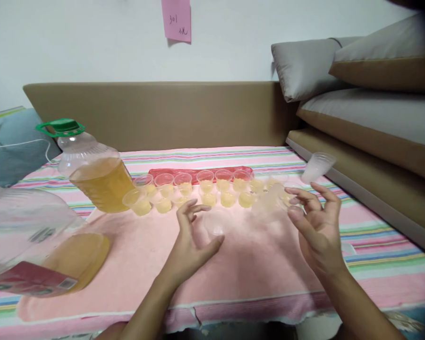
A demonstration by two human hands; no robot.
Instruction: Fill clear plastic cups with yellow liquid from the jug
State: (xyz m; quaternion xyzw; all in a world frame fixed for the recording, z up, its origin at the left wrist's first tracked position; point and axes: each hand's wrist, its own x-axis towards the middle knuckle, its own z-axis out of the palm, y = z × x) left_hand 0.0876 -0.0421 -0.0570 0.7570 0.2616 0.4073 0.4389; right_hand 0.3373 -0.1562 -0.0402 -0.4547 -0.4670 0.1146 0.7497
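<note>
My left hand [191,236] curls its fingers and thumb round a small clear empty cup [214,224] standing on the pink towel [255,269]. My right hand [315,226] pinches the end of a blurred, translucent stack of clear cups [269,202] that lies sideways toward the filled cups. Two rows of several small cups with yellow liquid [205,189] stand across the towel just beyond both hands. Another empty clear cup [318,167] is tilted above my right fingers, near the cushion base.
A large bottle of yellow liquid with a green cap [92,174] stands at the left. A second big bottle [31,245] lies tilted at the near left. A red pack [198,172] lies behind the cups. Cushions [368,118] are stacked at the right; a striped sheet [386,255] covers the surface.
</note>
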